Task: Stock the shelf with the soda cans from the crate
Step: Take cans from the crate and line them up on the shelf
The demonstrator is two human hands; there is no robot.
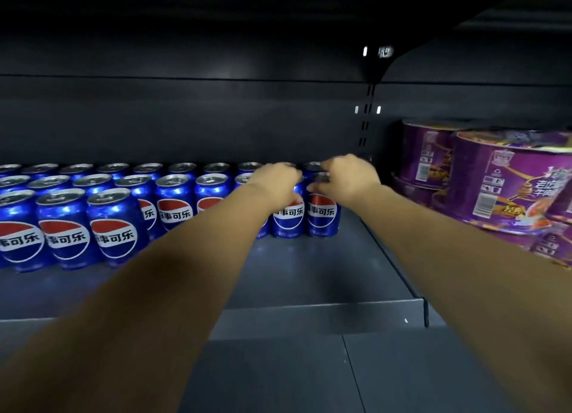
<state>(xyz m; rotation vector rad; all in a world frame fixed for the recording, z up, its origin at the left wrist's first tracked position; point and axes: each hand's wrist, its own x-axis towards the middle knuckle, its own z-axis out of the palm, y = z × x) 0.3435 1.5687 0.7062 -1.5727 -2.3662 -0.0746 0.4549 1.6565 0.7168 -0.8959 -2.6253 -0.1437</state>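
Blue soda cans with red, white and blue logos stand in rows on the dark grey shelf [309, 276]. My left hand [274, 182] grips the top of one can [288, 216] in the second row. My right hand [348, 177] grips the top of the can [322, 214] beside it, at the right end of that row. Both cans stand upright on the shelf. A front row of three cans [66, 227] stands at the far left. My forearms hide some of the middle cans. The crate is out of view.
Purple instant-noodle bowls [495, 180] are stacked on the neighbouring shelf section to the right, past the slotted upright [365, 124]. The shelf's raised front lip [325, 315] runs across below my arms. Bare shelf floor lies in front of the two held cans.
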